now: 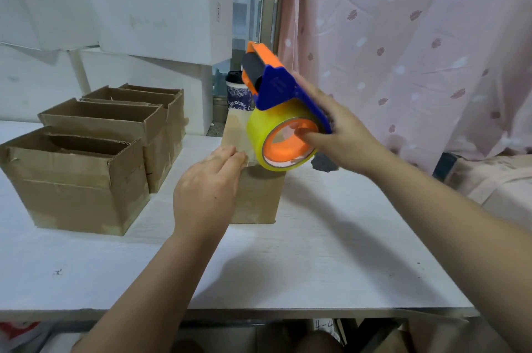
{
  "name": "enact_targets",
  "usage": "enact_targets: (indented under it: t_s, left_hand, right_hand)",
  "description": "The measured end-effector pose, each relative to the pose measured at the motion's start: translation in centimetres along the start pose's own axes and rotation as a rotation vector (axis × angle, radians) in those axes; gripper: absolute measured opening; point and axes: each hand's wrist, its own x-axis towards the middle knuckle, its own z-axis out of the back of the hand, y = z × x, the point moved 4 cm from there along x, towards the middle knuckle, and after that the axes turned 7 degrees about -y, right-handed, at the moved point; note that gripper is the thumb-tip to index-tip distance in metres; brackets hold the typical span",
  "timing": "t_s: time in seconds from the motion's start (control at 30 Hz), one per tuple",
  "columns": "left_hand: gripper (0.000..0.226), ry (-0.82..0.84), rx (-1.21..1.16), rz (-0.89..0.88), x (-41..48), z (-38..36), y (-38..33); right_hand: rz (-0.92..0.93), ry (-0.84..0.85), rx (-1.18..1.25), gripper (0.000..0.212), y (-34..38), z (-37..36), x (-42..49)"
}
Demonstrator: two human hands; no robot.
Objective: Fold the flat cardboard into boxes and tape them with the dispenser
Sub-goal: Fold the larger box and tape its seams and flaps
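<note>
A brown cardboard box point(256, 197) stands on the white table point(316, 252) in the middle of the view. My left hand point(208, 188) lies over its near top edge, its straight fingers pressing clear tape onto the cardboard. My right hand point(336, 128) grips a blue and orange tape dispenser point(276, 85) with a yellow-tinted tape roll point(285, 139). The dispenser hangs tilted just above the box's top, with its roller end pointing up and away. The thumb reaches into the roll's orange core.
Several open-topped cardboard boxes point(77, 174) stand in a row on the table's left side. White cartons point(129, 7) are stacked behind them. A paper cup point(237, 93) sits behind the box. A pink curtain point(417, 36) hangs at the right.
</note>
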Motion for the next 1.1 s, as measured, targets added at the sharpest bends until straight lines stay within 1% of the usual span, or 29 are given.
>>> enact_targets:
  t_s: [0.17, 0.3, 0.4, 0.47, 0.6, 0.7, 0.77, 0.87, 1.0, 1.1]
  left_hand:
    - [0.03, -0.008, 0.038, -0.012, -0.3, -0.4, 0.0]
    - [0.03, -0.024, 0.038, -0.014, -0.3, -0.5, 0.0]
    - [0.03, -0.025, 0.023, 0.012, -0.5, -0.6, 0.2]
    - [0.03, -0.031, 0.009, 0.024, -0.4, -0.6, 0.4]
    - [0.031, -0.054, 0.041, -0.01, -0.4, -0.5, 0.5]
    - [0.026, -0.063, 0.035, -0.005, -0.4, -0.5, 0.3]
    - [0.017, -0.067, 0.036, 0.01, -0.2, -0.4, 0.1]
    - [0.014, -0.056, 0.044, 0.023, 0.1, -0.3, -0.2]
    - [0.017, -0.051, 0.04, 0.048, 0.1, -0.3, -0.3]
    - [0.019, -0.034, 0.048, 0.047, 0.2, -0.3, -0.3]
  right_hand:
    - [0.075, 0.141, -0.199, 0.085, 1.1, 0.5, 1.5]
    - [0.144, 0.171, -0.314, 0.095, 1.5, 0.6, 1.7]
    - [0.16, 0.165, -0.349, 0.087, 1.6, 0.9, 2.0]
    - [0.194, 0.165, -0.433, 0.083, 1.5, 1.8, 2.3]
    - [0.175, 0.222, -0.513, 0.091, 0.7, 3.2, 2.2]
    - [0.153, 0.192, -0.492, 0.09, 0.0, 3.0, 1.6]
    - [0.086, 0.123, -0.378, 0.092, -0.6, 2.9, 1.2]
    - [-0.026, 0.041, -0.232, 0.09, -1.9, 2.9, 0.7]
    - [-0.069, -0.02, -0.184, 0.067, -2.7, 2.8, 0.4]
    - [-0.141, -0.058, -0.084, 0.057, -3.7, 2.3, -0.4]
